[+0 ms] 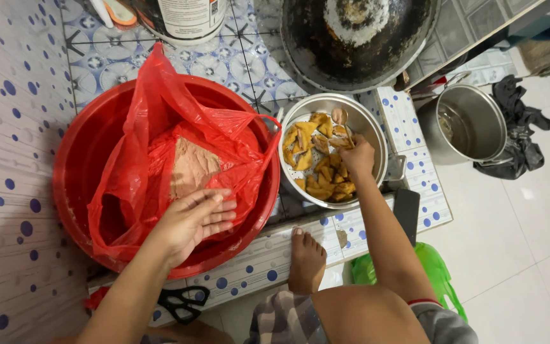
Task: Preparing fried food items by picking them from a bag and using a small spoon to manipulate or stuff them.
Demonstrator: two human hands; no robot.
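Here, the left hand (pixel 192 220) rests flat and empty on a thin, slippery red bag (pixel 160 146) in the basin (pixel 74 165); the right hand (pixel 356 158) pinches soft, crumbly fried pieces (pixel 326 175) near the steamer pot's (pixel 377 127) far rim.

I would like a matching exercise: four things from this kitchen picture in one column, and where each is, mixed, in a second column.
1. left hand
2. right hand
3. scissors
4. black wok

a. on the tiled ledge, near the bottom edge
b. on the red bag in the red basin
c. top of the picture, above the metal strainer
d. over the yellow fried pieces

Pairs: 1-b, 2-d, 3-a, 4-c
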